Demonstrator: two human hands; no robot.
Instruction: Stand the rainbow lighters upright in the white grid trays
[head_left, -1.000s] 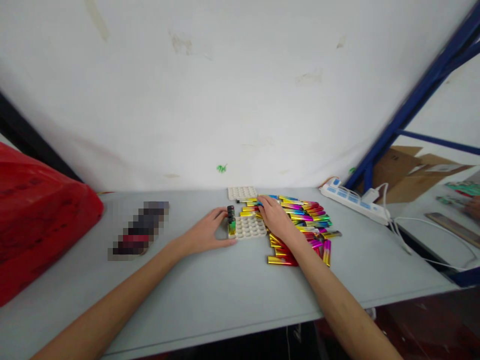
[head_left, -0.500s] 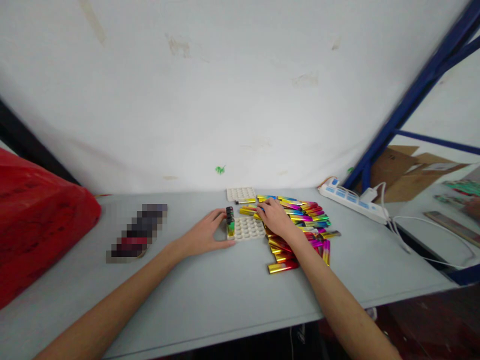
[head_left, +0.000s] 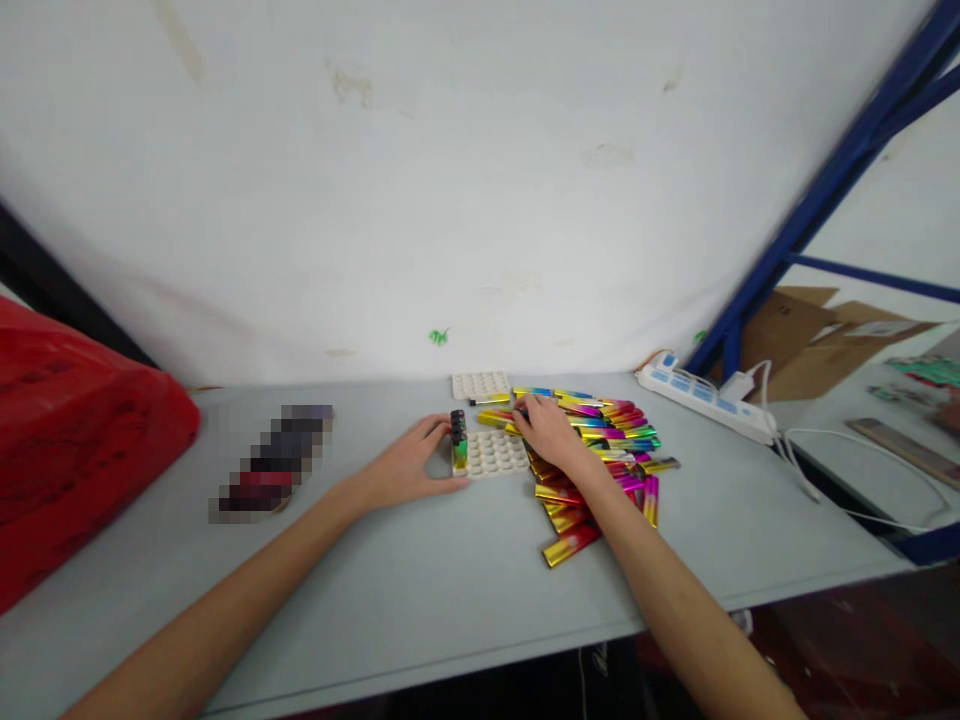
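Watching from a distance, I find my right hand (head_left: 551, 432) on the 10 o'clock side of the heap of shiny tubes (head_left: 615, 433), its fingers curled down among them; I cannot tell whether they are clamped on one. My left hand (head_left: 405, 463) has thumb and fingers apart around the 9 o'clock end of the white tray (head_left: 499, 455), thumb tip by its near corner. At that end a short row of upright tubes (head_left: 460, 450) stands in the holes, at about 2 o'clock from my left palm and just beside its fingertips. The relation that matters is of axis: most loose tubes lie flat, roughly along the 9-to-3 line, while those in the tray point straight up, so a flat one would need a quarter turn to match them. My right hand is much the nearer to the heap, with the tray's bare holes at about 8 o'clock from it. A second tray (head_left: 480, 385) lies at 12 o'clock beyond the first, one dark-ended tube (head_left: 491, 400) lying flat between them.
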